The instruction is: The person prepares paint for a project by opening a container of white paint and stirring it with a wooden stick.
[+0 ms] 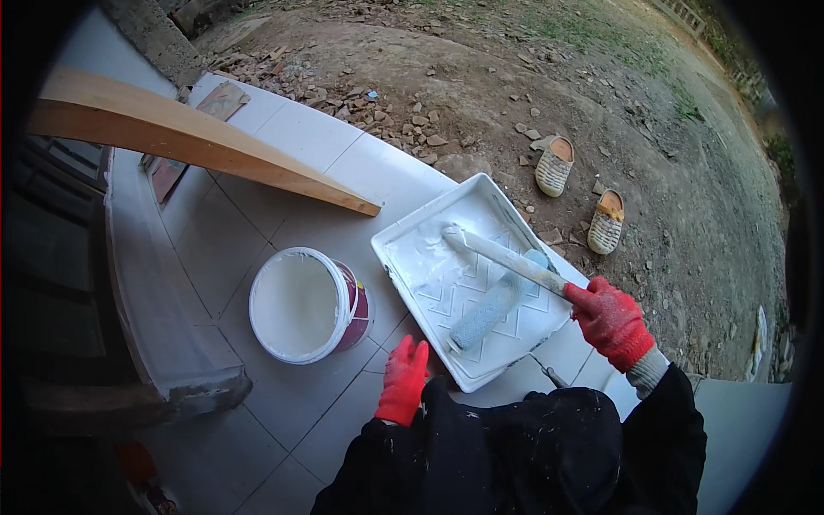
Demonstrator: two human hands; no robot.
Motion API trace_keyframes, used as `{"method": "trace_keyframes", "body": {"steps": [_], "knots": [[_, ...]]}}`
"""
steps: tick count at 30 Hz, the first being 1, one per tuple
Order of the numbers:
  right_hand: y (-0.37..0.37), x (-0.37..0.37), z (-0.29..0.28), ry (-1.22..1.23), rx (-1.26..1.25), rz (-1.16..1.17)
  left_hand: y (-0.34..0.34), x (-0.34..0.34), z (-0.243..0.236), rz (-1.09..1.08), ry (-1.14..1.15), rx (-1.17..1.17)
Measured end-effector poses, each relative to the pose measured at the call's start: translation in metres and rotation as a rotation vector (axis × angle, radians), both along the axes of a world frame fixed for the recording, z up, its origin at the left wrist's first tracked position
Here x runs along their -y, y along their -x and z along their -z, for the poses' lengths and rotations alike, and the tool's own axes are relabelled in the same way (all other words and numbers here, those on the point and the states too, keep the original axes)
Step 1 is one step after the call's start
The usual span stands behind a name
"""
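Note:
A white paint tray (403, 251) with a ridged slope and wet white paint lies on the tiles. My right hand (611, 319), in a red glove, grips the pale handle (506, 259) of a paint roller, whose light blue sleeve (485, 313) rests in the tray. My left hand (402, 382), also gloved in red, is open beside the tray's lower left edge, fingers slightly apart. Just left of the tray stands an open bucket (293, 305) of white paint with a maroon label.
A wooden beam (206, 154) reaches over the white tiled floor (257, 403) from the upper left. Beside the tiles, on dirt and rubble, lie two slip-on shoes (554, 167) (605, 223). A dark-framed window or door (60, 266) borders the left.

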State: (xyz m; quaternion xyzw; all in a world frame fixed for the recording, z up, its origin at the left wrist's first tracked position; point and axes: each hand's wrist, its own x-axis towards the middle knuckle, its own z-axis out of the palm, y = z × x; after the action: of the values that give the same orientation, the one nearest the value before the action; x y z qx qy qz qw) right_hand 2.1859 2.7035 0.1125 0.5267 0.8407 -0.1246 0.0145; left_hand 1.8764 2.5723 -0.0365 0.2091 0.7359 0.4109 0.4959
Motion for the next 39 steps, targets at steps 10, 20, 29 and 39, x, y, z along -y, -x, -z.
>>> {"method": "trace_keyframes", "body": {"steps": [10,20,29,39], "knots": [[-0.016,-0.014,-0.004,0.172,0.0,0.082,-0.039,-0.053,0.028,0.239,-0.127,-0.286],[-0.046,-0.015,0.012,0.065,-0.068,0.115,-0.059,-0.066,0.032,0.177,-0.195,-0.232],[-0.045,-0.021,-0.017,0.215,-0.111,0.143,-0.095,-0.083,-0.031,0.559,-0.555,-1.074],[-0.061,-0.033,-0.014,0.219,-0.075,0.233,-0.142,-0.132,-0.015,0.931,-0.252,-1.218]]}}
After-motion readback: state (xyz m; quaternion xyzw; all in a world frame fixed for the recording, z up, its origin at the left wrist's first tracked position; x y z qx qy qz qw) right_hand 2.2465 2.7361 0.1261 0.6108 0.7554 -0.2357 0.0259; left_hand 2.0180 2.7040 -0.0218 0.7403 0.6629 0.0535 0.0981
